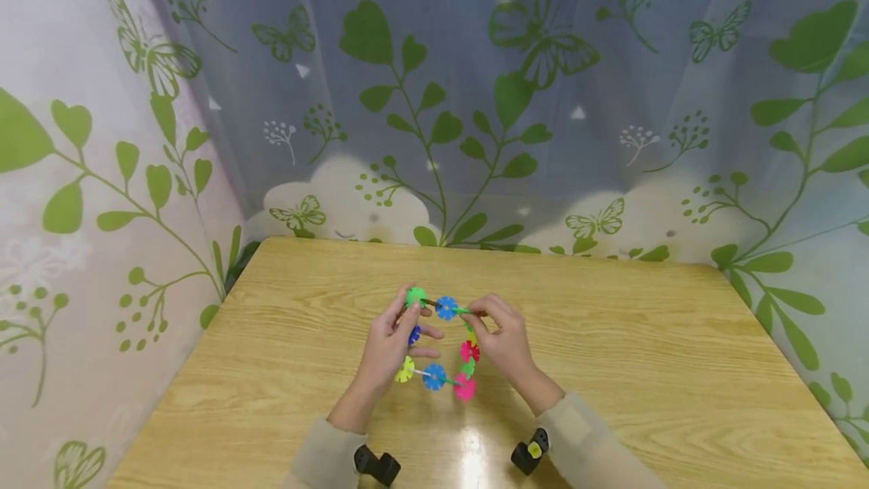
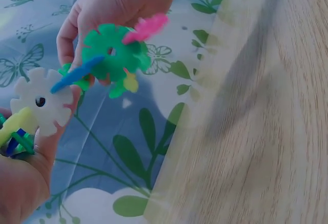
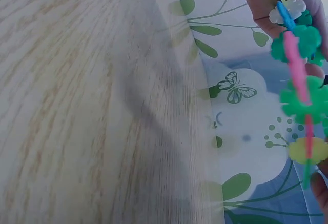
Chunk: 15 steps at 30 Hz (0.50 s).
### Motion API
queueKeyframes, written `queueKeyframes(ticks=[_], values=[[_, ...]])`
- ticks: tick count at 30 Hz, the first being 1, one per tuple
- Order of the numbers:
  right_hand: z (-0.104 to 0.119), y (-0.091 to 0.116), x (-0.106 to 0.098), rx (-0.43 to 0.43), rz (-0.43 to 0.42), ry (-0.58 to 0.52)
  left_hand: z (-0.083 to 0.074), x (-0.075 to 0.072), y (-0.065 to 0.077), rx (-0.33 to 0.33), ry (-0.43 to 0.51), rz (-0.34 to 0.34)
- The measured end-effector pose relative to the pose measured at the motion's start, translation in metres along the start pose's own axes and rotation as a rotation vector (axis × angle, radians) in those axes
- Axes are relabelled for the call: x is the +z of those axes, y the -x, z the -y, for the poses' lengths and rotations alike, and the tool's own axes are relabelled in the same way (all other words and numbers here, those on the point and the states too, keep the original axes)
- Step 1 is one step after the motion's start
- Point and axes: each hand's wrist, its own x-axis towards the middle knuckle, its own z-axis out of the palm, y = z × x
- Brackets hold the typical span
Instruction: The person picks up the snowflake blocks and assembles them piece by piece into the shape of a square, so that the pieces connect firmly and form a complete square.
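Note:
Interlocking plastic snowflake discs, joined edge to edge, form a loop held above the table between both hands. My left hand grips its left side, the thumb lying against a green disc. At the upper right, my right hand pinches a green disc seen edge-on, beside a blue disc. Along the lower side are a yellow disc, another blue disc and a pink disc. In the left wrist view, a white disc sits by the left fingers. Fingers hide part of the loop.
The wooden table lies under the hands. A patterned curtain with leaves and butterflies stands along its back edge and sides. A wrist camera is strapped on the left sleeve and another camera on the right.

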Motion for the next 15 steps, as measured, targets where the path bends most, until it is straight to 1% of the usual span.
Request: queueKeyframes(ticks=[3, 6, 11, 15], values=[[0.0015, -0.0008, -0.0005, 0.016, 0.017, -0.001, 0.0016, 0.0001, -0.0004, 0.026, 0.013, -0.013], [0.002, -0.0013, -0.0006, 0.021, 0.017, -0.002, 0.0023, 0.0005, -0.0005, 0.046, 0.025, -0.023], [0.0035, -0.0019, -0.0038, 0.04, 0.03, 0.004, 0.0013, 0.0005, 0.0, 0.027, 0.046, -0.035], [0.0025, -0.0012, -0.0095, 0.06, 0.037, -0.003, -0.003, 0.0004, 0.0005, 0.017, 0.054, -0.03]])
